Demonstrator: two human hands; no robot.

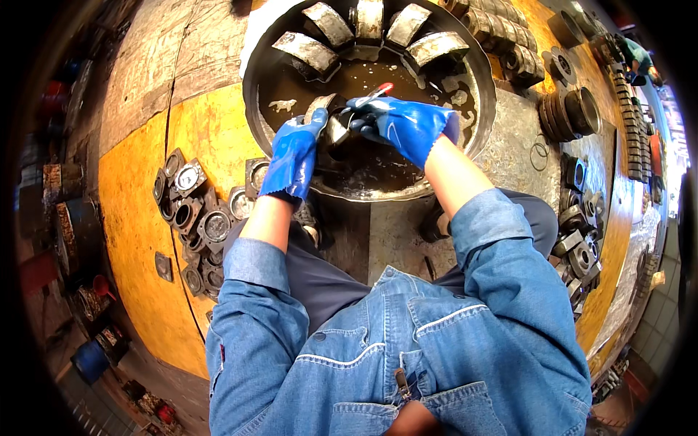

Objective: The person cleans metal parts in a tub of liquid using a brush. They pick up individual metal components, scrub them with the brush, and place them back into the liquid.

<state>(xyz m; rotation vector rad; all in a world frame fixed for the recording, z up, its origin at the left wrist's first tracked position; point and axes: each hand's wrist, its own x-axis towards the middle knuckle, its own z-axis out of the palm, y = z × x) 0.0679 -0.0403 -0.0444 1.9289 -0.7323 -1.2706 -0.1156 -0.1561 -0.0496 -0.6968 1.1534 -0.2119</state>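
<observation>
Both my hands are in blue rubber gloves over a round metal tub (488,109) of dark, dirty liquid. My left hand (293,154) is closed around the left side of a metal part with a curved, shiny face (337,133), tilted above the liquid. At that part's right side, my right hand (413,125) is closed on a thin tool with a red end (385,88) that sticks up past the fingers. The tool's working end is hidden by the glove and the part. Several thick curved metal blocks (369,20) stand in an arc inside the tub's far side.
Loose flanged metal parts (217,225) lie heaped on the yellow board at left. More metal pieces (582,258) are piled at right, near stacked rings (571,115). Rows of curved blocks (502,33) sit at the far right. A thin wire ring (539,155) lies beside the tub.
</observation>
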